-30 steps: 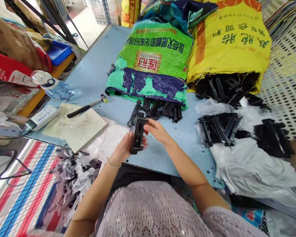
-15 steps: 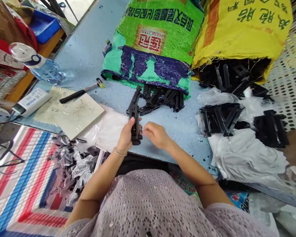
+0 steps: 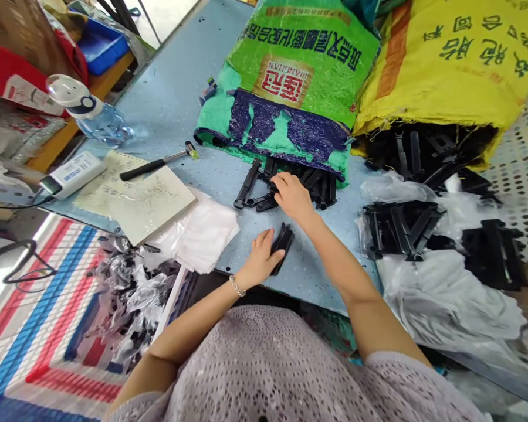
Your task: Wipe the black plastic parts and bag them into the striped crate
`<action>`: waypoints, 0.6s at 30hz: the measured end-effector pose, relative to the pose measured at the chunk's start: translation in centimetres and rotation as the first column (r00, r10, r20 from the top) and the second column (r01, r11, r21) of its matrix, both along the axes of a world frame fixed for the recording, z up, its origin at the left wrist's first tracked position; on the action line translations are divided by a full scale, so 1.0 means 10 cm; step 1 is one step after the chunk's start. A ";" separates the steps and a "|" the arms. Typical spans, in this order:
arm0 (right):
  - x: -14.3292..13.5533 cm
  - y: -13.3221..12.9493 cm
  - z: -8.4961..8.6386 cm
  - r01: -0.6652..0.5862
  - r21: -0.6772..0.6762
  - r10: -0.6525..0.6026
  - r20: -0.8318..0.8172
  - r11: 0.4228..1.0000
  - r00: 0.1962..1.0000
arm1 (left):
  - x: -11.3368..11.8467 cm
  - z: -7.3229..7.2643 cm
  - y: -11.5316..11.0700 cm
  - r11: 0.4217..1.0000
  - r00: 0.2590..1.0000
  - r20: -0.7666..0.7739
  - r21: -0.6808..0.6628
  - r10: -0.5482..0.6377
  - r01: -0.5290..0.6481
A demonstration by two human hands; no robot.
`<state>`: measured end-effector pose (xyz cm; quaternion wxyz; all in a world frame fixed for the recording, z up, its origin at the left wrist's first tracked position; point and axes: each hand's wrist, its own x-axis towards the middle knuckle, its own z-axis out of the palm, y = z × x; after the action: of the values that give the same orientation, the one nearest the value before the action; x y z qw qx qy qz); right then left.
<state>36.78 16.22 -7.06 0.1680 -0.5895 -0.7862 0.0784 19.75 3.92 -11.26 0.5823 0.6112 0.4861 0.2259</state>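
My left hand (image 3: 261, 258) is by the table's front edge, its fingers and thumb around a slim black plastic part (image 3: 284, 249) that lies at a slant on the blue tabletop. Farther forward, my right hand (image 3: 294, 196) reaches over a pile of long black plastic parts (image 3: 321, 186) in front of the green sack (image 3: 317, 64). Its fingers are apart, with the tips at the parts on the pile's left side. One black part (image 3: 247, 184) lies a little apart to the left of that hand.
On the left are white cloths (image 3: 209, 234), a cardboard sheet (image 3: 154, 205), a small hammer (image 3: 158, 162), a white box-shaped device (image 3: 74, 174) and a water bottle (image 3: 90, 111). A yellow sack (image 3: 449, 70) and bagged black parts (image 3: 402, 225) stand right. Below left is a striped basket (image 3: 48, 305).
My left hand has moved right and lowered the black part to the tabletop, tilting it. My right hand has gone forward to the pile. The view has shifted slightly.
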 end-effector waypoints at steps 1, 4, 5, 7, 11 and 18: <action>-0.04 -0.05 0.02 -0.035 0.016 0.035 -0.025 0.999 0.999 | -0.06 0.05 0.09 0.996 0.991 0.114 -0.069 0.070 -0.062; -0.22 -0.45 0.14 -0.275 0.075 0.283 -0.147 0.958 0.948 | -0.29 0.22 0.43 0.916 0.835 0.426 -0.344 0.348 -0.206; -0.29 -0.62 0.19 -0.399 0.086 0.408 -0.190 0.913 0.893 | -0.36 0.28 0.51 0.881 0.780 0.459 -0.406 0.426 -0.242; -0.39 -0.88 0.27 -0.595 0.094 0.593 -0.296 0.798 0.748 | -0.48 0.38 0.60 0.835 0.734 0.438 -0.443 0.519 -0.326; -0.47 -0.85 0.25 -0.317 0.099 0.326 -0.451 0.943 0.831 | -0.54 0.48 0.45 0.845 0.795 0.336 -0.383 0.505 -0.374; -0.53 -0.40 -0.11 -0.052 -0.139 0.013 -0.269 0.989 0.963 | -0.50 0.42 0.20 0.896 0.873 0.243 -0.255 0.423 -0.364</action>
<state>31.43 12.24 -8.13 0.2279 -0.5713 -0.7580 0.2170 14.79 5.92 -7.09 0.6478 0.3966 0.5296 0.3775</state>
